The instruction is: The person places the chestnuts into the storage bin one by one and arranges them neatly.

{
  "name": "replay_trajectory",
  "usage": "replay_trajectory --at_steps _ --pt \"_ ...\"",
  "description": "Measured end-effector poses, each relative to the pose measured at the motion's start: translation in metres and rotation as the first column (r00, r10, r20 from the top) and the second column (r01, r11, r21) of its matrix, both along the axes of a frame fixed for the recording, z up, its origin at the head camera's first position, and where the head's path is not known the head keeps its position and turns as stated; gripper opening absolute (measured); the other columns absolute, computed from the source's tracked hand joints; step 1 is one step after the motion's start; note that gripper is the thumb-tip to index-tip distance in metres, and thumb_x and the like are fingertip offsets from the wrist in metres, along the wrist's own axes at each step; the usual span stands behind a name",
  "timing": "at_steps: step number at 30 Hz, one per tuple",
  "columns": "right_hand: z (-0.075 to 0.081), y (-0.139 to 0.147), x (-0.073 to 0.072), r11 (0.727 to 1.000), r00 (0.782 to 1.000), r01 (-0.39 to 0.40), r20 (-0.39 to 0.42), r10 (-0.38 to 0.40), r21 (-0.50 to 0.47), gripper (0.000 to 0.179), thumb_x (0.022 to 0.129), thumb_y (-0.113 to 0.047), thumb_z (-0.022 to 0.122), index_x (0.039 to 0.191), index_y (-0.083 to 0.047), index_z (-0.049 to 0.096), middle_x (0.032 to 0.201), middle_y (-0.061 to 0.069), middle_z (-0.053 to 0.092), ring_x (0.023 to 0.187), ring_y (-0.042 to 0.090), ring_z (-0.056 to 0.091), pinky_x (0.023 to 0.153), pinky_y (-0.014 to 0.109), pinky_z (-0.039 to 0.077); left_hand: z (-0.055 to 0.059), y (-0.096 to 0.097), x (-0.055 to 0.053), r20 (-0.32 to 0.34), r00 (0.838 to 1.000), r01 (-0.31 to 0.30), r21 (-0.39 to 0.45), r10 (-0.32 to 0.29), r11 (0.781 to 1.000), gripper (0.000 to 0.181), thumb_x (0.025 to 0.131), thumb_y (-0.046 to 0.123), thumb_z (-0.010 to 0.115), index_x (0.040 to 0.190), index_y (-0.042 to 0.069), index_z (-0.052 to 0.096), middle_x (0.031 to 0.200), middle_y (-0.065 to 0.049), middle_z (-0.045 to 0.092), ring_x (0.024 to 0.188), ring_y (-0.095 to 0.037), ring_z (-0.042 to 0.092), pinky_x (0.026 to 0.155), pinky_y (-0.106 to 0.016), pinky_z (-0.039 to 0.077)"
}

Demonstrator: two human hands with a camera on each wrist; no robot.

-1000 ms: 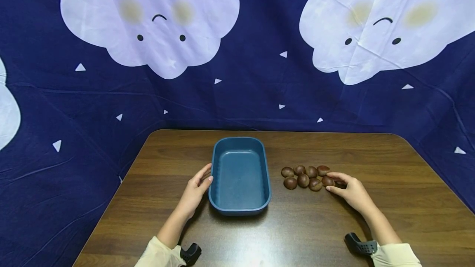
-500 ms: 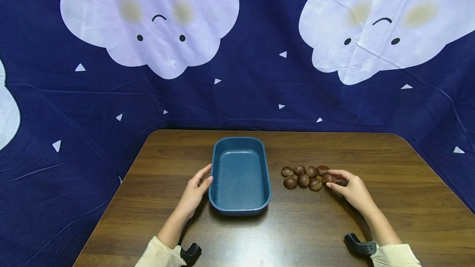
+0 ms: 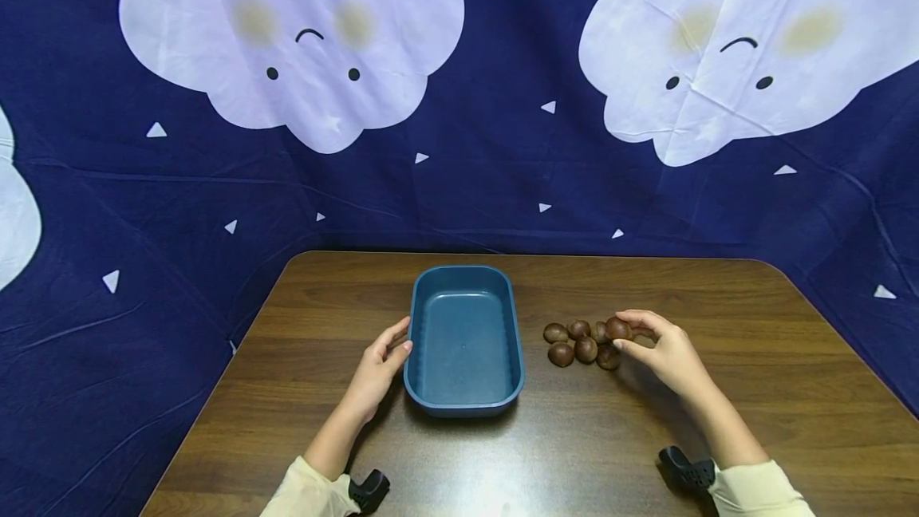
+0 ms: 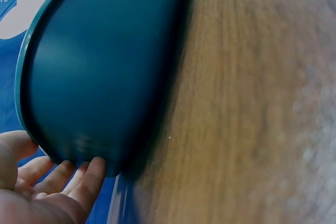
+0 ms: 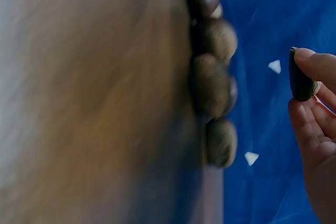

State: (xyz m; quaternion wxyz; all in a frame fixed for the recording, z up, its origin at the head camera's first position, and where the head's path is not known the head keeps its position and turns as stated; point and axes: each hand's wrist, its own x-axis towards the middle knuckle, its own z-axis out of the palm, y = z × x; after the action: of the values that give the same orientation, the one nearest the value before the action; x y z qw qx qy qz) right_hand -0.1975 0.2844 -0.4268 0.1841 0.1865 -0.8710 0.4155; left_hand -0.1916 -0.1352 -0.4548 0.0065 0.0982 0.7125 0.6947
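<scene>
Brown table (image 3: 574,445) beneath chestnuts (image 3: 585,350); navy backdrop (image 3: 510,38) (cloud-printed).

Head view overlooks table (image 3: 589,441) — wrist views skim it.

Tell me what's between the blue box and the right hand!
Chestnuts sitting on the table, then a narrow bare strip of wood beside the blue box. The head view shows this.

the right hand (image 3: 666,351) has lifted a chestnut (image 3: 618,329) off the table (image 3: 725,301) and moved it slightly leftward.
</scene>
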Motion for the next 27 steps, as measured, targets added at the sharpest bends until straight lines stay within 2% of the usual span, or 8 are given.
replay_trajectory --at_steps 3,9,13,18,20,22,27 --pt "0.001 -0.004 -0.006 0.999 1.0 -0.029 0.005 0.029 -0.017 0.037 0.073 -0.002 0.073 0.109 -0.002 0.06 0.102 0.009 0.062 0.089 0.002 0.055 0.077 0.015 0.044 0.0 0.0 0.0 0.005 1.0 0.001 -0.004 -0.001 1.0 0.044 0.094 0.007 0.046 0.135 -0.003 0.034 0.134 -0.026 0.036 0.12 -0.037 0.038 0.095 -0.044 0.035" --pt "0.03 -0.037 0.002 0.995 0.996 -0.088 0.005 0.088 -0.037 0.035 0.071 0.008 0.07 0.105 0.004 0.06 0.104 0.016 0.06 0.088 0.013 0.058 0.071 0.019 0.048 0.0 0.001 0.001 0.01 1.0 0.002 -0.008 -0.002 1.0 0.044 0.094 0.007 0.046 0.135 -0.002 0.035 0.135 -0.024 0.036 0.12 -0.036 0.038 0.095 -0.044 0.035" --pt "0.031 -0.054 -0.007 0.988 0.989 -0.146 -0.005 0.146 -0.056 0.036 0.07 0.007 0.072 0.105 0.001 0.061 0.105 0.012 0.06 0.091 0.014 0.057 0.072 0.022 0.049 0.0 0.001 0.0 0.004 1.0 -0.003 -0.009 0.003 1.0 0.044 0.094 0.007 0.046 0.135 -0.002 0.035 0.134 -0.024 0.037 0.121 -0.035 0.038 0.095 -0.043 0.035" --pt "0.026 -0.075 -0.022 0.965 0.969 -0.248 -0.001 0.249 -0.089 0.037 0.072 -0.001 0.074 0.107 -0.004 0.062 0.109 0.007 0.059 0.09 0.015 0.059 0.07 0.03 0.051 0.0 -0.001 0.0 0.009 1.0 -0.006 -0.018 0.006 1.0 0.043 0.094 0.009 0.047 0.135 0.0 0.037 0.134 -0.022 0.038 0.121 -0.034 0.038 0.096 -0.043 0.034" --pt "0.027 -0.086 -0.023 0.955 0.959 -0.282 0.0 0.283 -0.094 0.037 0.072 -0.002 0.074 0.107 -0.004 0.062 0.109 0.007 0.059 0.087 0.017 0.059 0.07 0.029 0.05 -0.001 -0.001 0.0 0.009 1.0 -0.005 -0.023 0.005 1.0 0.043 0.094 0.009 0.047 0.134 0.0 0.038 0.134 -0.022 0.039 0.121 -0.033 0.038 0.095 -0.043 0.034" --pt "0.031 -0.098 -0.022 0.949 0.952 -0.306 -0.006 0.306 -0.082 0.037 0.072 -0.002 0.074 0.107 -0.003 0.062 0.108 0.007 0.059 0.085 0.017 0.06 0.071 0.028 0.05 -0.001 -0.001 -0.001 0.005 1.0 -0.006 -0.027 0.006 1.0 0.043 0.093 0.009 0.048 0.134 0.0 0.038 0.133 -0.022 0.039 0.12 -0.033 0.039 0.095 -0.042 0.035" --pt "0.048 -0.13 -0.012 0.925 0.927 -0.374 -0.021 0.373 -0.072 0.037 0.07 0.006 0.072 0.105 0.005 0.06 0.105 0.015 0.059 0.085 0.023 0.06 0.075 0.036 0.049 0.0 -0.001 -0.001 -0.001 1.0 -0.013 -0.029 0.013 0.999 0.042 0.093 0.01 0.048 0.133 0.0 0.039 0.132 -0.023 0.04 0.118 -0.034 0.041 0.093 -0.041 0.037"
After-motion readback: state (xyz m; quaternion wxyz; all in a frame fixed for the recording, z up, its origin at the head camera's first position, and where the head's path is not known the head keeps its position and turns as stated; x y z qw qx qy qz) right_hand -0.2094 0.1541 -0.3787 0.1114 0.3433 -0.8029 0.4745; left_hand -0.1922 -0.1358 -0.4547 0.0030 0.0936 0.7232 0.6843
